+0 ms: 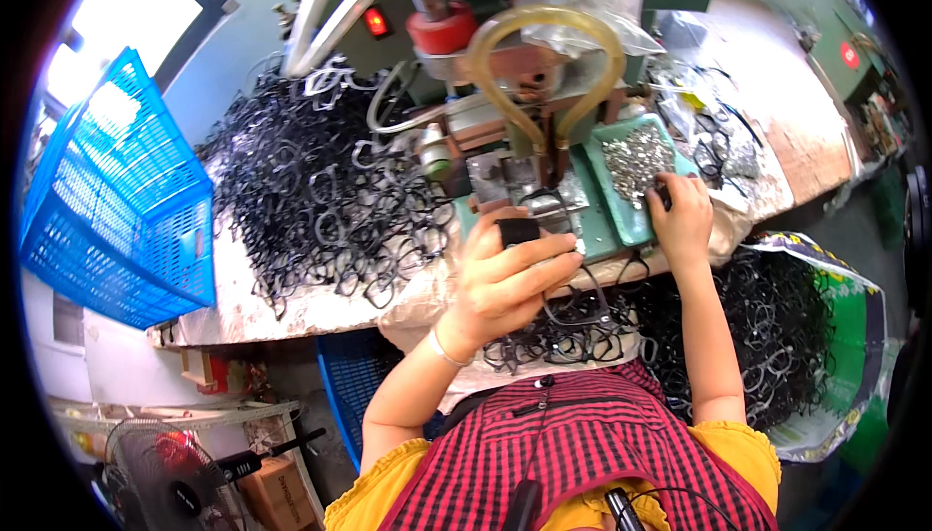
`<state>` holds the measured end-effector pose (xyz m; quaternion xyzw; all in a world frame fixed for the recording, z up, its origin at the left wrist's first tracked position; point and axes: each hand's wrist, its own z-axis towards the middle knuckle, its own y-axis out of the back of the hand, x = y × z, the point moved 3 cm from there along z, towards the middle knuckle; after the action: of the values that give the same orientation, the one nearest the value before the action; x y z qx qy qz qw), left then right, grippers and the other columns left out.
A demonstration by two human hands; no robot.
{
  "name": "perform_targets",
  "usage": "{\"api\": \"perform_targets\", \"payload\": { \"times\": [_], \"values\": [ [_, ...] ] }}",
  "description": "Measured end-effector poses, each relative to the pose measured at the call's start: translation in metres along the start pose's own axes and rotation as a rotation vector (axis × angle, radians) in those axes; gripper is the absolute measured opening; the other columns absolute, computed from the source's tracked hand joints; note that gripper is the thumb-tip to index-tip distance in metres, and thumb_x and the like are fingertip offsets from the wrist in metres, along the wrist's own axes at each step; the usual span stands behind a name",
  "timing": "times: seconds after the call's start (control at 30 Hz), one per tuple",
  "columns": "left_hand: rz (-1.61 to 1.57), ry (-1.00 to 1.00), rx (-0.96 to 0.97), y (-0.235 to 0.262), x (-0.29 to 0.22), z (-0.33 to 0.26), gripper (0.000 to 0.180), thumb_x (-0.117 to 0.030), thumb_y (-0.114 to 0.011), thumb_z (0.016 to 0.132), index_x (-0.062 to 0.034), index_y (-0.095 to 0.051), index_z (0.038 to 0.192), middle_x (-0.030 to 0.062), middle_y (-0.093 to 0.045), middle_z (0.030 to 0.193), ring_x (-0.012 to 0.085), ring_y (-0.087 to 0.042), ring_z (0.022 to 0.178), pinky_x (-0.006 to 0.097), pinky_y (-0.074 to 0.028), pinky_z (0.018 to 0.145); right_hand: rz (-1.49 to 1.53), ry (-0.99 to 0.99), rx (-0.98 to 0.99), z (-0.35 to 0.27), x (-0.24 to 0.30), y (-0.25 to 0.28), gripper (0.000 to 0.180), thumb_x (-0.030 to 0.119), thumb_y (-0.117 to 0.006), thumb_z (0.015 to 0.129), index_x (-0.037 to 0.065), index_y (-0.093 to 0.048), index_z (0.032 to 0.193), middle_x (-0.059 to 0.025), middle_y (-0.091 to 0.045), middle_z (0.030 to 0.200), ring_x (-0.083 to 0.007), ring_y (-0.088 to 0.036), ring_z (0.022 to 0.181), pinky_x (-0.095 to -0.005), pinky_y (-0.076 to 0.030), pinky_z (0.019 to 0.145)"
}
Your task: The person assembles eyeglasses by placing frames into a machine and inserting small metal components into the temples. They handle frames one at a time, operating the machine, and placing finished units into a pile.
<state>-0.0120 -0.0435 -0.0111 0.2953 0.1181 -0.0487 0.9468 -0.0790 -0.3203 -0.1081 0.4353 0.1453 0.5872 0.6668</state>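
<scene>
My left hand is in front of the press, a black wrap round one finger. Its fingers close on a dark eyeglass frame, part of which hangs below them while the rest is hidden by the hand. Just beyond the fingertips, the metal fixture of the press stands under a bent yellowish tube. My right hand reaches to the right side of a green tray with many small silvery metal parts. Its fingers are bent together, a dark cover on one tip; whatever they pinch is too small to see.
Left of the press, black eyeglass frames lie heaped beside a blue plastic basket. More frames fill a large bag at lower right, and several lie at my lap. A fan stands at lower left.
</scene>
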Motion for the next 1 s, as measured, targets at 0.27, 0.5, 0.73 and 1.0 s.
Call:
{"api": "perform_targets", "payload": {
  "times": [0.27,0.5,0.73,1.0],
  "values": [
    [0.183,0.346,-0.222,0.041,-0.04,-0.062,0.025,0.002,-0.071,0.082,-0.002,-0.069,0.107,0.0147,-0.072,0.114,0.0321,-0.069,0.105,0.045,-0.051,0.098,0.084,0.03,-0.131,0.013,0.021,-0.01,0.011,0.007,-0.07,0.083,0.007,-0.072,0.094,-0.0085,-0.071,0.091,-0.031,-0.064,0.092,-0.0413,-0.051,0.082],
    [0.765,0.649,-0.091,0.136,0.027,-0.037,0.019,0.005,-0.068,0.082,-0.004,-0.073,0.098,0.0176,-0.061,0.137,0.0341,-0.052,0.132,0.048,-0.036,0.112,0.308,-0.025,-0.126,0.023,0.021,-0.007,0.013,0.003,-0.067,0.085,0.005,-0.074,0.096,-0.0108,-0.073,0.093,-0.0296,-0.067,0.09,-0.0378,-0.051,0.083],
    [0.162,0.868,-0.101,0.11,0.164,-0.141,0.02,-0.004,-0.072,0.086,-0.0122,-0.08,0.102,0.0162,-0.057,0.145,0.0312,-0.037,0.147,0.044,-0.021,0.122,0.506,-0.21,-0.137,0.009,0.006,-0.007,0.013,0.003,-0.072,0.084,0.003,-0.075,0.097,-0.0108,-0.073,0.093,-0.0255,-0.068,0.089,-0.035,-0.051,0.085],
    [-0.267,0.763,-0.769,0.127,0.134,-0.099,0.034,-0.021,-0.044,0.11,-0.0022,-0.052,0.138,0.0086,-0.069,0.098,0.0129,-0.067,0.087,0.024,-0.054,0.071,0.501,-0.23,-0.147,-0.015,0.013,0.036,0.013,-0.001,-0.073,0.081,0.001,-0.075,0.095,-0.0092,-0.073,0.094,-0.0224,-0.068,0.091,-0.0332,-0.05,0.086]
  ]
}}
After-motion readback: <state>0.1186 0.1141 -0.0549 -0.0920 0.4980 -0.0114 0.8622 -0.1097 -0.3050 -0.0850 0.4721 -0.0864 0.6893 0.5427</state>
